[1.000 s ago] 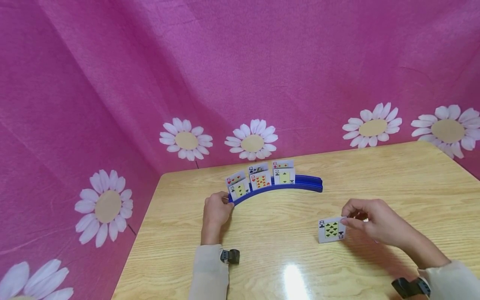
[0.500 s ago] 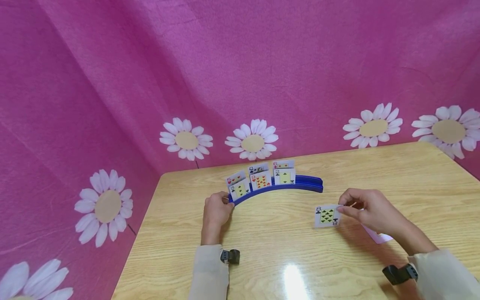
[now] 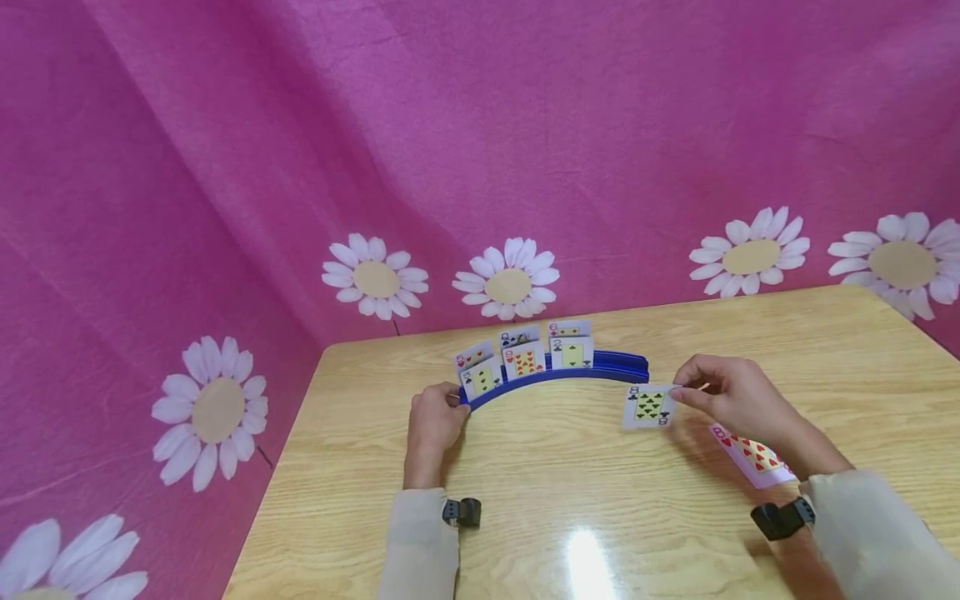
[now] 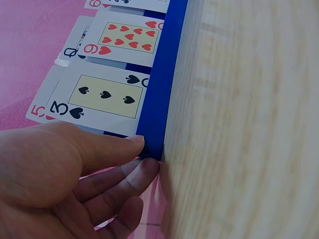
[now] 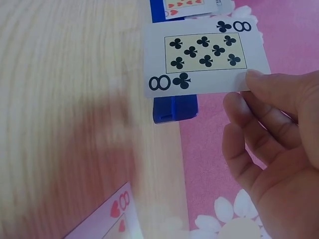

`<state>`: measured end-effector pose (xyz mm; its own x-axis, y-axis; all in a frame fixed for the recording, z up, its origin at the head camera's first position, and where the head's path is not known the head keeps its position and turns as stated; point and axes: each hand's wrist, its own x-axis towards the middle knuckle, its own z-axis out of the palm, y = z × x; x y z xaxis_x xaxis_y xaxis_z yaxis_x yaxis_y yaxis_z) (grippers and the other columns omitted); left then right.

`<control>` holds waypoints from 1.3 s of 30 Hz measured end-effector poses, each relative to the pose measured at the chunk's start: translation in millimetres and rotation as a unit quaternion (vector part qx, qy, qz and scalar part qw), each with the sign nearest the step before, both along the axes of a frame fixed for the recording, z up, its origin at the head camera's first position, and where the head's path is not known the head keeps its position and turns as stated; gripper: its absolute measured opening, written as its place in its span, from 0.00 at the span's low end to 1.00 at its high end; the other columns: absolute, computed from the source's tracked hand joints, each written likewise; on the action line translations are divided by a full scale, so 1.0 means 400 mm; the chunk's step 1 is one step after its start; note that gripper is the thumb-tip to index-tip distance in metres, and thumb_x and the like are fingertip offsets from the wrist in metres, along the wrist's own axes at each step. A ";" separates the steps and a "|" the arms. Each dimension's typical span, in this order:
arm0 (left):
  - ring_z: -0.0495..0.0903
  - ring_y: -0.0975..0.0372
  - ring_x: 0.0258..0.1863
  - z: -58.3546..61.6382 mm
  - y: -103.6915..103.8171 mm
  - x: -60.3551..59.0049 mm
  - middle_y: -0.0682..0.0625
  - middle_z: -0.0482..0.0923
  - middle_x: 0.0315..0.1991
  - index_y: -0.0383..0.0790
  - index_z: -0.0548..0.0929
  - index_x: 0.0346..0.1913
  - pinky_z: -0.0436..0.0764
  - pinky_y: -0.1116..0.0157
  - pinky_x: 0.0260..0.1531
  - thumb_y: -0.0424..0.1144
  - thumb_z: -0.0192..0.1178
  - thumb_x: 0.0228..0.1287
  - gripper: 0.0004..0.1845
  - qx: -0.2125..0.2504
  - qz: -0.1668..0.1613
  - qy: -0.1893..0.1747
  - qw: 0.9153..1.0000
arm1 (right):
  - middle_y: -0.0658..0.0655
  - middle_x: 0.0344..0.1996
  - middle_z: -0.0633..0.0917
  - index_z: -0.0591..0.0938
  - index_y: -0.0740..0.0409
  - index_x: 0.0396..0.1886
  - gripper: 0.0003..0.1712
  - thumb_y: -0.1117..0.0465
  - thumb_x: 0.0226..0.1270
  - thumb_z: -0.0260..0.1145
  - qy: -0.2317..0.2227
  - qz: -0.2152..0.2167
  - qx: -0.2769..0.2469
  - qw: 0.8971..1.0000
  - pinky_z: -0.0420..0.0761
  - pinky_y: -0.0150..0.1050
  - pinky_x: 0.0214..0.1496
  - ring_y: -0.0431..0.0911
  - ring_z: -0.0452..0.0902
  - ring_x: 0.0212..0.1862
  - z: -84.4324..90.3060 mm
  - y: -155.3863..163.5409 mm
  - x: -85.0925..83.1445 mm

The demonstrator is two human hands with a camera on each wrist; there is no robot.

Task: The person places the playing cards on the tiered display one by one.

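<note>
A curved blue card holder (image 3: 611, 365) stands on the wooden table (image 3: 540, 467) with several cards upright in it, among them a 3 of spades (image 4: 102, 94), a 9 of hearts (image 4: 127, 37) and a 2 of spades (image 3: 572, 352). My left hand (image 3: 438, 410) grips the holder's left end (image 4: 152, 134) between thumb and fingers. My right hand (image 3: 686, 396) pinches an 8 of clubs (image 3: 647, 406) by its edge, face toward me, just in front of the holder's right end (image 5: 174, 107). The same card fills the top of the right wrist view (image 5: 204, 55).
An 8 of hearts (image 3: 753, 457) lies face up on the table beside my right forearm, its corner showing in the right wrist view (image 5: 112, 219). Pink cloth with white daisies (image 3: 506, 279) hangs behind and left of the table.
My right hand has carried the 8 of clubs up and away from me, toward the holder's right end, uncovering the 8 of hearts. The left hand has stayed on the holder.
</note>
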<state>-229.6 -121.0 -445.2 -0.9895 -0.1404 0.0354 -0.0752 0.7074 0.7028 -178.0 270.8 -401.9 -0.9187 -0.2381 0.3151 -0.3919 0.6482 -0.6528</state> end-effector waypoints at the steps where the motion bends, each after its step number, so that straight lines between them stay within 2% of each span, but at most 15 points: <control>1: 0.81 0.55 0.39 0.000 0.000 0.000 0.44 0.85 0.38 0.33 0.86 0.51 0.79 0.56 0.44 0.31 0.68 0.62 0.14 0.001 0.000 0.001 1.000 | 0.47 0.30 0.84 0.85 0.53 0.32 0.06 0.67 0.63 0.72 -0.003 -0.004 0.001 1.000 0.78 0.34 0.36 0.42 0.77 0.33 0.002 -0.001 -0.004; 9: 0.81 0.55 0.39 0.005 0.000 0.001 0.44 0.85 0.38 0.33 0.86 0.51 0.79 0.56 0.44 0.31 0.68 0.62 0.14 0.002 -0.001 0.003 1.000 | 0.50 0.31 0.85 0.85 0.56 0.34 0.02 0.65 0.65 0.72 -0.017 -0.022 -0.008 1.000 0.78 0.34 0.35 0.46 0.78 0.34 0.012 -0.009 -0.036; 16: 0.81 0.56 0.39 0.005 -0.003 0.000 0.44 0.85 0.38 0.33 0.86 0.51 0.79 0.56 0.43 0.31 0.68 0.61 0.14 -0.002 -0.003 0.004 1.000 | 0.51 0.29 0.85 0.85 0.60 0.34 0.03 0.64 0.66 0.71 -0.001 -0.029 -0.012 1.000 0.77 0.34 0.34 0.44 0.77 0.33 0.018 -0.016 -0.062; 27: 0.81 0.56 0.39 0.002 -0.004 0.001 0.44 0.84 0.38 0.33 0.85 0.51 0.79 0.57 0.43 0.30 0.68 0.62 0.14 0.005 0.002 -0.002 1.000 | 0.53 0.27 0.85 0.85 0.60 0.31 0.04 0.65 0.64 0.72 0.025 -0.051 -0.024 0.998 0.76 0.33 0.30 0.43 0.79 0.31 0.021 -0.017 -0.106; 33: 0.81 0.56 0.38 -0.002 -0.004 0.001 0.44 0.84 0.37 0.33 0.86 0.50 0.80 0.57 0.42 0.30 0.68 0.61 0.14 0.007 -0.002 0.008 1.000 | 0.55 0.29 0.85 0.85 0.62 0.33 0.05 0.64 0.66 0.71 0.010 -0.062 -0.018 0.998 0.76 0.35 0.31 0.48 0.78 0.33 0.024 -0.017 -0.125; 39: 0.81 0.56 0.39 -0.002 -0.001 -0.002 0.44 0.84 0.38 0.33 0.86 0.51 0.80 0.57 0.43 0.31 0.68 0.62 0.15 0.005 0.001 0.001 1.000 | 0.55 0.32 0.85 0.84 0.61 0.36 0.07 0.60 0.68 0.70 -0.012 -0.077 -0.017 0.997 0.75 0.37 0.32 0.50 0.77 0.36 0.032 -0.017 -0.139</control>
